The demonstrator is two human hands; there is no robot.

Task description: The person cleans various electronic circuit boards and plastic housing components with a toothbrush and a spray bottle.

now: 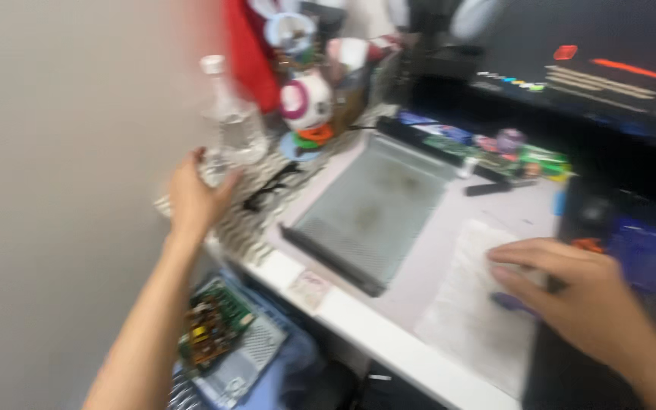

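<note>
Head view, blurred by motion, looks down over a white desk (pixel 358 319). Nearest, below the desk edge at the lower left, a green circuit board (pixel 210 326) lies on a pale perforated case (pixel 248 364). Just above, the right hand (pixel 582 292) rests palm down on a sheet of clear plastic (pixel 468 304) at the near right of the desk, its fingers stretched out close together and pointing left; a small purple object (pixel 509 302) shows under them, though whether they pinch it cannot be told. Left of the sheet lies a grey mesh tray (pixel 377 209) with a dark rim. Farther left, the left hand (pixel 191 199) reaches to the desk's far left corner, fingers curled around the base of a clear glass bottle (pixel 229 121) that stands upright beside a pair of black glasses (pixel 271 190). Behind the bottle stand a round white-and-pink toy figure (pixel 307 102) and a red cloth (pixel 250 53). At the far right a dark screen (pixel 594 68) glows above a clutter of small colourful parts (pixel 506 148).
</note>
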